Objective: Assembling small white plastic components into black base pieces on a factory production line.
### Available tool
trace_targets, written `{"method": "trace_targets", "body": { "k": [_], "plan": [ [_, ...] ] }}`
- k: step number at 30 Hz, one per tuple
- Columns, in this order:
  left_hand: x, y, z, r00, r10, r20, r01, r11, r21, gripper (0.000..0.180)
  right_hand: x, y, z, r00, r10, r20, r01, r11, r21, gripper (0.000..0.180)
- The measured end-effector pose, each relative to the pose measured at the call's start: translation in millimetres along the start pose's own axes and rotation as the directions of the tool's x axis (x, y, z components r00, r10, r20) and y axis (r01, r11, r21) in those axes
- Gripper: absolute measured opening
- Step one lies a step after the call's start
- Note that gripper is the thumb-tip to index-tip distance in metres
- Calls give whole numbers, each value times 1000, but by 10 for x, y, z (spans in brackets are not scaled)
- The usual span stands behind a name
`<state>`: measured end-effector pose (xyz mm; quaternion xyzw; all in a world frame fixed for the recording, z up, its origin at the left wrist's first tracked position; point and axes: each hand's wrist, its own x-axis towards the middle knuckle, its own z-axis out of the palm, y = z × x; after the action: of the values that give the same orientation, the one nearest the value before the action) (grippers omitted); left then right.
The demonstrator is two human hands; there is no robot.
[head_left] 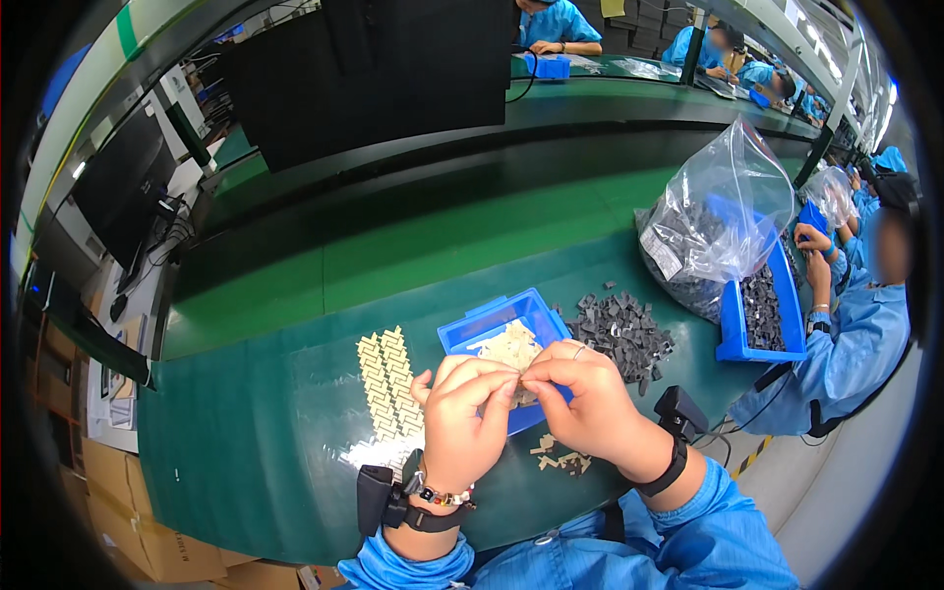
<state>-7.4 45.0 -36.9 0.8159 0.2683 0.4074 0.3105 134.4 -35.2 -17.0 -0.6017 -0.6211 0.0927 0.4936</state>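
Both hands, left [462,418] and right [580,398], pinching one small beige plastic piece [521,379] above shallow blue plastic tray [472,329]. Separating step judged underway. Steady fingertip grip needed next.

Counting now: two blue trays showing, small blue tray [470,329] and bigger blue bin [733,324]; one clear plastic bag [723,202]; one dark grey parts pile [621,332]; one beige parts grid [388,383]; two hands working, left hand [462,423], right hand [580,393]

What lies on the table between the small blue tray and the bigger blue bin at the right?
In the head view, a loose pile of dark grey parts lies between the small blue tray and the bigger blue bin.
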Motion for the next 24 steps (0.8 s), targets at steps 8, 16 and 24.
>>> {"method": "trace_targets", "body": {
  "k": [8, 16, 24],
  "plan": [
    [-1, -46, 5, 998, -67, 6, 68, 993, -93, 4, 3, 10, -22, 999, -46, 17, 47, 997, -63, 6],
    [23, -74, -35, 996, -15, -86, 28, 988, 153, 5, 42, 26, -129, 995, -93, -34, 86, 984, -154, 9],
    [-3, -70, -12, 988, -156, 20, 157, 978, -140, 13, 36, 104, -140, 940, -331, 77, 334, 855, -397, 23]
  ]
}}
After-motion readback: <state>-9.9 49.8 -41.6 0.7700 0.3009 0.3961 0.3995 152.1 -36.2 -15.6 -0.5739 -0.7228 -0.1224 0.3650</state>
